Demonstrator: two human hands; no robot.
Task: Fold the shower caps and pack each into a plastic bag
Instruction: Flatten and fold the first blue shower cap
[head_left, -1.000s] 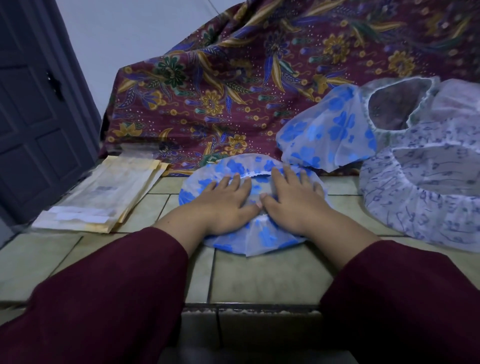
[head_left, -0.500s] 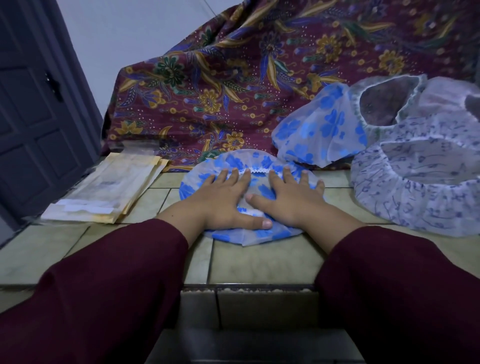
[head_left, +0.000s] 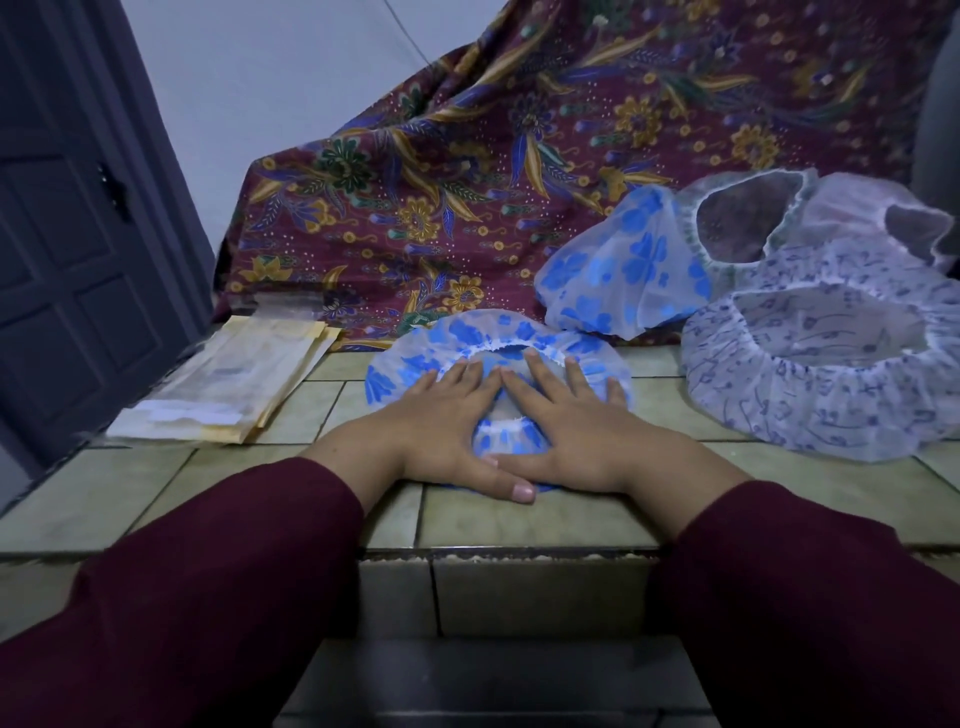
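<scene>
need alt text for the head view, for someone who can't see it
Both hands, left hand and right hand, press flat on a blue-flowered shower cap on a tiled ledge. A stack of plastic bags lies to the left, more shower caps to the right, patterned cloth behind.

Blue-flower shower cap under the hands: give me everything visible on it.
The blue-flower shower cap is thin, translucent white plastic printed with blue flowers, with a ruffled elastic rim. It lies flattened, opening up, on the tiled ledge. The left hand and right hand press it flat with straight fingers, thumbs meeting at its near edge.
</scene>
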